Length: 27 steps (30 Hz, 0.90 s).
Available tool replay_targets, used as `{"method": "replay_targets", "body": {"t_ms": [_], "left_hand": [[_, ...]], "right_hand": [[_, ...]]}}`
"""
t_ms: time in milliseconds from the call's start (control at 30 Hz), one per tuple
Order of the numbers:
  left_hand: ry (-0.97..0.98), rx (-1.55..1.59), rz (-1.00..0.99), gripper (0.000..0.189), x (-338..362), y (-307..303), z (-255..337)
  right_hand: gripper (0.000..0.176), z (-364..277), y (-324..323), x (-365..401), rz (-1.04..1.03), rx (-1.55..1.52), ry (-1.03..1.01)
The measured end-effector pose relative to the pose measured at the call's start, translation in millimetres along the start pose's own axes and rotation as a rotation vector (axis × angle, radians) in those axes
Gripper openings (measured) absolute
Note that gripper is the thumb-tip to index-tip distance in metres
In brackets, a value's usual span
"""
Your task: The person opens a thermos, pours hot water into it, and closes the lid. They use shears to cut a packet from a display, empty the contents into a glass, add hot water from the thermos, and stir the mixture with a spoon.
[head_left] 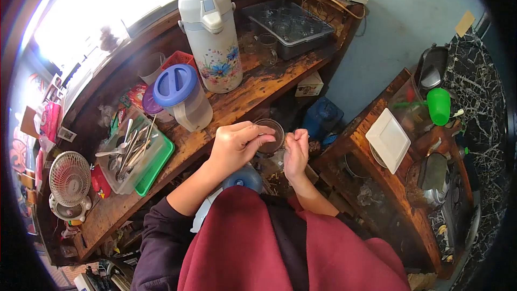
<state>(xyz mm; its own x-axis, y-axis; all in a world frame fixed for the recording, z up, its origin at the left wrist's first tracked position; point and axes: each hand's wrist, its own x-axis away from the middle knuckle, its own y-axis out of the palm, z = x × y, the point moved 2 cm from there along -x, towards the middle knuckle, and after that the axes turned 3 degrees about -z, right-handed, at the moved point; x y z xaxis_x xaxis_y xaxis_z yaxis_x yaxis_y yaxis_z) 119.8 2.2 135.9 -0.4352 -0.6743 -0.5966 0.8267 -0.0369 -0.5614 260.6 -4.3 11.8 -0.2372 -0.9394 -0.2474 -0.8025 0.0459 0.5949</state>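
Observation:
Both hands are raised in front of the body at the middle of the view. My left hand (237, 144) has its thumb and fingertips pressed together; anything between them is too small to make out. A little to its right, my right hand (296, 153) is curled with the fingers closed, and what it holds, if anything, is hidden. Behind and between them appears a round, see-through container (271, 129) with a brownish look, lower down. I cannot tell if either hand touches it. A blue-lidded pitcher (186, 99) stands on the wooden counter (226, 108) left of the hands.
A flowered thermos (215, 48), a glass mug (267, 51) and a dark tray of glasses (291, 24) stand on the counter. Cutlery fills a clear bin (121, 170) near a small fan (70, 180). At right, a white square dish (389, 140) and green cup (439, 106) rest by the stove.

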Motion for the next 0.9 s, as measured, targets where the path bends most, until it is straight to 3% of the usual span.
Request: {"method": "replay_targets", "body": {"t_ms": [200,367,500,767,900], "left_hand": [[-0.043,-0.231,0.096,0.010,7.1,-7.1,-26.1],[-0.253,-0.255,0.172,0.009,24.8,-0.4,-73.0],[-0.289,-0.276,0.315,0.009,15.4,8.6,-107.4],[-0.332,-0.350,0.361,0.009,0.1,4.7,-149.1],[-0.356,-0.341,0.377,0.009,-1.3,8.0,-157.2]], "right_hand": [[0.015,32.4,0.0,-23.7,-0.024,-0.040,0.101],[0.014,89.8,-1.8,-65.0,-0.061,-0.037,0.220],[0.013,132.7,1.4,-101.0,-0.103,-0.054,0.256],[0.015,180.5,2.7,-146.5,-0.116,-0.169,0.372],[0.012,189.1,4.0,-154.7,-0.157,0.022,0.362]]}}
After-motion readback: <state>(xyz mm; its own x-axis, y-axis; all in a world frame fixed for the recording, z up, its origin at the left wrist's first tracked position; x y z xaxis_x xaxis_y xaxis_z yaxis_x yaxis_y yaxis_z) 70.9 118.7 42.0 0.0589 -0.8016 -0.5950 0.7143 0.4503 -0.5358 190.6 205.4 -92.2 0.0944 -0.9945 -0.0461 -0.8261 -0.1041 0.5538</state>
